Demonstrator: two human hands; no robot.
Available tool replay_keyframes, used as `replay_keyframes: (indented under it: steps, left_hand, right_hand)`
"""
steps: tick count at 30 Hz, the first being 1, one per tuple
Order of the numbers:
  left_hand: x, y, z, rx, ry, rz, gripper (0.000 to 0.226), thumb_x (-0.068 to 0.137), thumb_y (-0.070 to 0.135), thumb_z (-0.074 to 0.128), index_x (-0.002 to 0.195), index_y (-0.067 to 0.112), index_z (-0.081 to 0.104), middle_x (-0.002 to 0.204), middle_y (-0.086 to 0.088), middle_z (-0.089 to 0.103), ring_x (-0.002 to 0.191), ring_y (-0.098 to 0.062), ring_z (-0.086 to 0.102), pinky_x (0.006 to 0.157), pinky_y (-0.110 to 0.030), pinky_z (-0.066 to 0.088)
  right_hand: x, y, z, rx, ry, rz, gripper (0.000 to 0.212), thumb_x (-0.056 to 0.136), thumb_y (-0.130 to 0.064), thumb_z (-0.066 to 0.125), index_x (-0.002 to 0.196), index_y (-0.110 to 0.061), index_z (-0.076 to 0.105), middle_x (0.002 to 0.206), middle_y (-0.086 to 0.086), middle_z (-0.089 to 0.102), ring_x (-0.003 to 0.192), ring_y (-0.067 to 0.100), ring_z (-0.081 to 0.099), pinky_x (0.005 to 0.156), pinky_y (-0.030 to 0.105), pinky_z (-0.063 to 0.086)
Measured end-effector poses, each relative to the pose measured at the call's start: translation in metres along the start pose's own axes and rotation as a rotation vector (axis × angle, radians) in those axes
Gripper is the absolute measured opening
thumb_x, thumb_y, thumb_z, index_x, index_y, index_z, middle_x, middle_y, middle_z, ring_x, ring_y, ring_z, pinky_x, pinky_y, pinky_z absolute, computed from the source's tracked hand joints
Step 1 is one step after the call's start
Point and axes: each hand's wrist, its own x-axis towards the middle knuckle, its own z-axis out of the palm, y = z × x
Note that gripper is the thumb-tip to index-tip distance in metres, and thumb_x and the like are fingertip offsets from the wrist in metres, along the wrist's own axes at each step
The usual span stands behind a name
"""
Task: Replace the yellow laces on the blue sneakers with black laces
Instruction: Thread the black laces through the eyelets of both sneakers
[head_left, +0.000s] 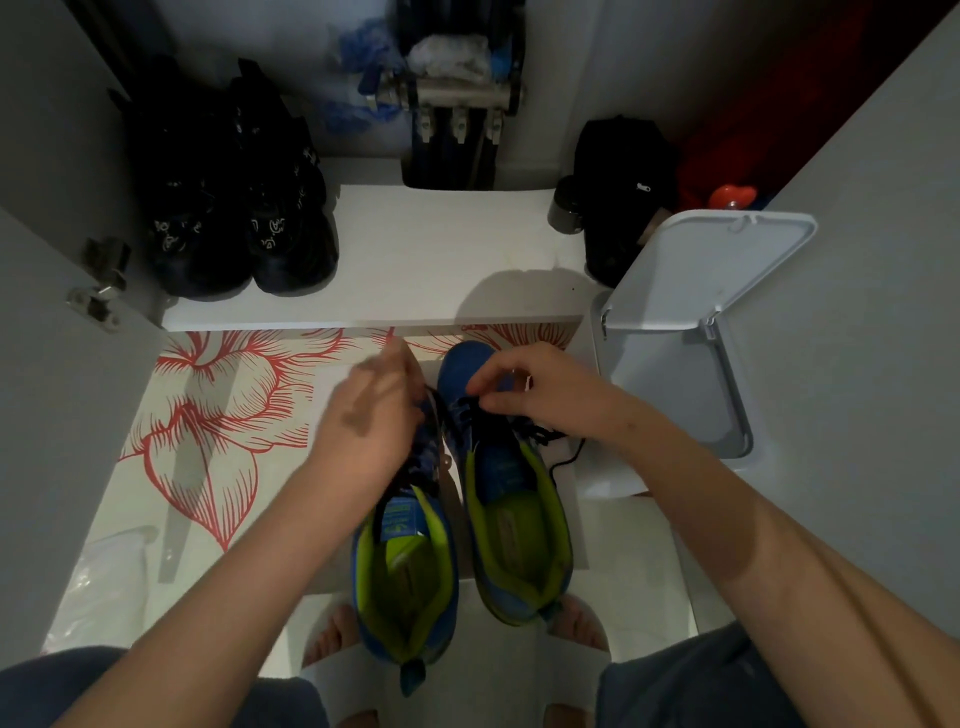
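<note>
Two blue sneakers with lime-green lining stand side by side on a flower-patterned mat (218, 415), toes pointing away from me. The left sneaker (405, 577) carries a black lace; my left hand (371, 415) covers its front and is blurred, so its grip is unclear. Over the right sneaker (519, 519), my right hand (535, 389) pinches a black lace (470, 402) near the toe eyelets. A loose end of that black lace (569, 457) trails off the shoe's right side. No yellow lace is in view.
A white bin with its lid open (696, 322) stands right of the sneakers. A pair of black shoes (239, 223) and a black bag (618, 197) sit on the white shelf behind. A clear plastic bag (104, 582) lies at the lower left.
</note>
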Motion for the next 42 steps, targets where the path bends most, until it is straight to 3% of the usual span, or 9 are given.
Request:
replay_keyframes:
  steps: [9,14,20,25,29,32,34,37,42]
  left_hand:
    - [-0.008,0.032,-0.021,-0.666,0.022,0.028,0.024,0.101,0.007,0.030,0.083,0.015,0.044,0.072,-0.010,0.058,0.056,-0.016,0.061,0.055,-0.025,0.048]
    - [-0.007,-0.002,0.000,0.299,-0.243,0.063,0.023,0.092,0.019,0.055,0.114,0.015,0.061,0.108,-0.006,0.066,0.098,-0.019,0.062,0.081,-0.026,0.046]
    - [-0.010,-0.007,0.023,0.109,-0.307,-0.012,0.017,0.094,0.018,0.053,0.086,0.012,0.067,0.090,-0.012,0.069,0.078,-0.027,0.065,0.071,-0.036,0.051]
    - [-0.008,0.019,0.003,-0.455,-0.051,-0.159,0.033,0.097,0.009,0.043,0.065,0.009,0.052,0.062,-0.010,0.063,0.055,-0.020,0.059,0.049,-0.024,0.046]
    - [-0.012,0.023,-0.021,-0.571,0.048,0.075,0.030,0.100,0.011,0.037,0.073,0.010,0.052,0.046,-0.001,0.061,0.043,-0.013,0.057,0.046,-0.020,0.042]
    - [-0.012,0.016,-0.019,-0.239,-0.060,0.078,0.015,0.097,0.010,0.045,0.100,0.013,0.060,0.074,-0.001,0.070,0.068,-0.009,0.064,0.062,-0.023,0.046]
    - [-0.009,0.014,-0.020,-0.020,-0.151,0.098,0.043,0.090,-0.007,0.043,0.125,0.015,0.053,0.110,-0.002,0.063,0.101,-0.013,0.058,0.074,-0.017,0.044]
    - [0.000,0.018,-0.034,-0.227,-0.183,0.040,0.062,0.082,-0.023,0.030,0.132,0.008,0.048,0.123,-0.004,0.052,0.104,-0.011,0.054,0.060,-0.005,0.040]
    - [0.003,0.027,-0.030,-0.413,-0.351,-0.074,0.041,0.097,0.041,0.033,0.087,0.026,0.070,0.098,0.004,0.073,0.098,-0.011,0.064,0.098,-0.029,0.042]
  right_hand:
    - [0.005,-0.017,0.008,0.248,0.001,0.007,0.019,0.085,-0.008,0.066,0.094,0.008,0.067,0.076,0.020,0.067,0.057,0.007,0.062,0.059,0.019,0.053]
    - [-0.005,-0.044,-0.014,0.777,0.082,-0.087,0.012,0.090,-0.003,0.055,0.096,0.000,0.065,0.082,0.014,0.071,0.069,0.018,0.070,0.067,0.025,0.058]
    - [-0.006,-0.061,-0.020,1.125,0.115,-0.173,0.018,0.094,-0.003,0.044,0.094,-0.004,0.062,0.080,0.007,0.073,0.072,0.013,0.070,0.068,0.022,0.057]
    - [-0.002,-0.048,-0.020,1.040,0.182,-0.070,0.014,0.095,-0.009,0.049,0.099,-0.004,0.062,0.088,0.010,0.072,0.081,0.019,0.071,0.073,0.027,0.058]
    - [-0.001,-0.038,-0.017,0.898,0.223,0.036,0.011,0.093,-0.011,0.055,0.097,-0.005,0.063,0.089,0.012,0.071,0.079,0.022,0.071,0.065,0.025,0.058]
    - [-0.001,-0.039,-0.016,0.836,0.224,0.034,0.010,0.092,-0.010,0.056,0.096,-0.004,0.063,0.086,0.011,0.071,0.074,0.021,0.071,0.064,0.025,0.058]
    - [-0.002,-0.039,-0.016,0.767,0.208,0.029,0.011,0.092,-0.010,0.057,0.098,-0.003,0.063,0.087,0.012,0.070,0.071,0.020,0.070,0.064,0.026,0.059]
    - [-0.005,-0.040,-0.014,0.632,0.166,0.030,0.011,0.091,-0.009,0.057,0.098,-0.001,0.063,0.088,0.017,0.070,0.065,0.019,0.069,0.061,0.026,0.059]
    - [-0.010,-0.039,0.003,0.504,0.016,0.025,0.011,0.090,-0.007,0.059,0.098,-0.002,0.064,0.088,0.022,0.069,0.065,0.021,0.069,0.064,0.029,0.058]
